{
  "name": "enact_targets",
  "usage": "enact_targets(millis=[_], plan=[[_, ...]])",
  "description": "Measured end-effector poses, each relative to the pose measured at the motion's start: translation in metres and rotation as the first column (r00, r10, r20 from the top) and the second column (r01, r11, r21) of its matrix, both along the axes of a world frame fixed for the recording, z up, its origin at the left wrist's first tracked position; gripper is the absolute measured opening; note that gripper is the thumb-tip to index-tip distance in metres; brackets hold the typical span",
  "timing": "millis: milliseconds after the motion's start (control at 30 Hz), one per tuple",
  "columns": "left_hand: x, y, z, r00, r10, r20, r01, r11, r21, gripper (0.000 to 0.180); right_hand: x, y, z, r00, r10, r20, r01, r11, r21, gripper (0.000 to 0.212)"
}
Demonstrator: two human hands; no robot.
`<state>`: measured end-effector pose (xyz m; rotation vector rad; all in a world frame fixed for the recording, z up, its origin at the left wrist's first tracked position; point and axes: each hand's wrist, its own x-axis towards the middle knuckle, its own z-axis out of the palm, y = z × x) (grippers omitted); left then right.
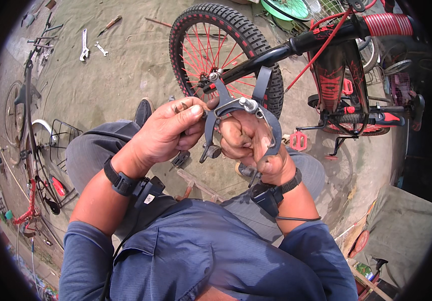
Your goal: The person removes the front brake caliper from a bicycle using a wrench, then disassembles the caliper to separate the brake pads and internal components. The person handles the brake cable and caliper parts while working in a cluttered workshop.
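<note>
A dark metal bicycle caliper brake (pixel 233 106) with curved arms and a silver centre bolt is held up over my lap. The fingers of my left hand (pixel 173 125) are closed, pinching the end of one arm at the brake's left side. Behind and under the brake, my right hand (pixel 248 138) has its fingers curled around it. Part of the grip is hidden by the brake itself. Just beyond stands a black bicycle's wheel (pixel 222 13) with red spokes and a knobby tyre, joined to the black fork (pixel 261 60).
On the greenish ground cloth (pixel 135 45) lie a large wrench (pixel 84 46), a small wrench (pixel 101 48) and a slim wooden-handled tool (pixel 109 25). The bicycle frame (pixel 334 75) fills the right side. Another bicycle with a black wire basket (pixel 64 139) is at the left.
</note>
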<state>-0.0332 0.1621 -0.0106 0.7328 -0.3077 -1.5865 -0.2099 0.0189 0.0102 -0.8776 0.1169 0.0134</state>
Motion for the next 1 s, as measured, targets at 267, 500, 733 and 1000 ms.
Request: enact_targets(millis=[267, 500, 733, 1000], plan=[[-0.002, 0.000, -0.002, 1.000, 0.017, 0.018, -0.016, 0.999, -0.028, 0.024, -0.002, 0.005, 0.013, 0.997, -0.067, -0.026, 0.067, 0.998, 0.016, 0.097], [-0.002, 0.001, -0.001, 0.999, 0.008, 0.037, -0.008, 1.000, 0.005, 0.025, -0.005, 0.006, 0.015, 0.995, -0.086, -0.053, 0.085, 0.996, -0.018, 0.080], [0.001, 0.000, -0.003, 0.999, 0.009, 0.037, -0.007, 0.999, -0.045, 0.024, -0.005, 0.002, 0.006, 0.995, -0.072, -0.064, 0.067, 0.995, -0.073, 0.056], [0.004, -0.003, 0.009, 0.920, -0.012, 0.392, -0.043, 0.990, 0.132, 0.026, -0.006, -0.003, 0.002, 0.994, -0.046, -0.101, 0.022, 0.975, -0.223, 0.051]])
